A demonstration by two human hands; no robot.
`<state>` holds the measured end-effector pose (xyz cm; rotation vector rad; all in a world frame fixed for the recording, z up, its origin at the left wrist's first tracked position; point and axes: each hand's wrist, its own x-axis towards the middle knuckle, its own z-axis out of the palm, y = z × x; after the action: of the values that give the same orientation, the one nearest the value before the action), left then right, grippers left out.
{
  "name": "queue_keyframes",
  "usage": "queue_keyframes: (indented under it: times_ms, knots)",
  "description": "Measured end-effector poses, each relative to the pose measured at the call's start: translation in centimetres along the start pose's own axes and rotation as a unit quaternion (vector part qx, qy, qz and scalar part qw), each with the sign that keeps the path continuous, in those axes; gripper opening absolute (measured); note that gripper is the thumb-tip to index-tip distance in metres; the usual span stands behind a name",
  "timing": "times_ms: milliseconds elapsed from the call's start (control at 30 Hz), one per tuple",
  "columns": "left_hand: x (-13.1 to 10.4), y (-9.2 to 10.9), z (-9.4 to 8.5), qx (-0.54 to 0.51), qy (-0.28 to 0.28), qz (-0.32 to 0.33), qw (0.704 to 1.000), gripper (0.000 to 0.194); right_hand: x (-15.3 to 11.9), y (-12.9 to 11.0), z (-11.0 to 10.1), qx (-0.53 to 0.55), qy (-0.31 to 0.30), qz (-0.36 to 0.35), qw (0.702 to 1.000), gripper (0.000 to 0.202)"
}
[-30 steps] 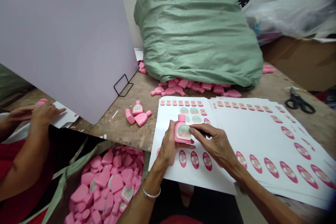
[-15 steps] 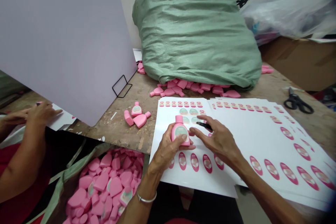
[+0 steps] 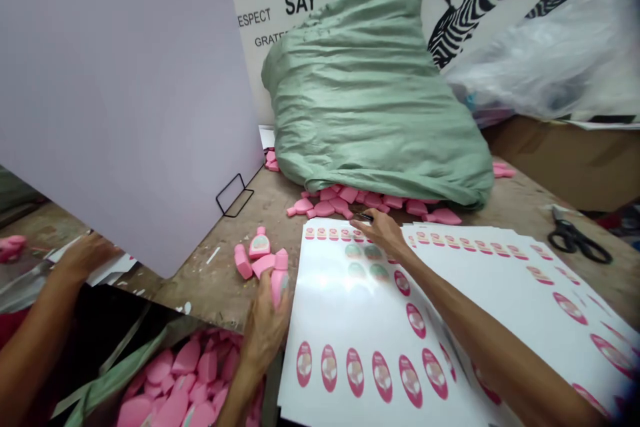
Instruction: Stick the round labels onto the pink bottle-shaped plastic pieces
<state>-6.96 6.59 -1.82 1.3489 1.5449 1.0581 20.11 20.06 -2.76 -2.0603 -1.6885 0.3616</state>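
Note:
My left hand (image 3: 265, 327) is closed round a pink toy-like bottle (image 3: 280, 277), just over the table edge. Touching or close beside it on the table are several pink bottles, one upright with a pale round label (image 3: 259, 245). My right hand (image 3: 384, 230) reaches across the top edge of a label sheet (image 3: 345, 313), with a slim black tool (image 3: 367, 216) between its fingers; its kind is hard to make out. Pink oval stickers and pale green round ones remain on that sheet. A second sheet (image 3: 480, 287) lies to the right.
A green sack (image 3: 375, 107) stands at the back with pink bottles (image 3: 340, 203) spilling from under it. Black scissors (image 3: 577, 240) lie at right. A grey panel (image 3: 130, 93) separates a co-worker's arm (image 3: 55, 307) at left. Below the table edge is a sack of pink bottles (image 3: 175, 380).
My left hand has moved left with the bottle, from over the sheet to beside the other bottles. My right hand has moved up to the sheet's top edge. The view has tilted upward.

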Motion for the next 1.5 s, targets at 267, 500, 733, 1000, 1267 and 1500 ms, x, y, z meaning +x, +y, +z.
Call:
queue_keyframes:
  times_ms: [267, 500, 733, 1000, 1267, 1500]
  knots:
    - [3.0, -0.3, 0.5, 0.336, 0.131, 0.233, 0.903, 0.057, 1.5, -2.9, -1.3, -0.081, 0.002, -0.034, 0.996, 0.036]
    - [1.5, 5.6, 4.1, 0.157, -0.220, 0.291, 0.918, 0.043, -7.0, -1.8, -10.0, 0.064, -0.312, -0.303, 0.898, 0.026]
    - [0.3, 3.9, 7.1, -0.190, -0.206, -0.046, 0.959, 0.038, -9.9, 2.4, -3.6, 0.123, -0.070, -0.133, 0.981, 0.028]
    - [0.8, 1.8, 10.1, -0.247, -0.136, -0.086, 0.956, 0.047, -10.8, 3.1, 1.0, -0.112, 0.099, -0.186, 0.971, 0.019]
    - [1.3, 1.4, 10.2, -0.232, -0.132, -0.105, 0.958, 0.046, -11.0, 3.1, 1.2, -0.065, 0.054, -0.198, 0.977, 0.012]
    - [1.2, 1.7, 9.8, -0.230, -0.146, -0.102, 0.957, 0.042, -10.7, 3.0, 1.3, -0.116, 0.106, -0.180, 0.971, 0.016]
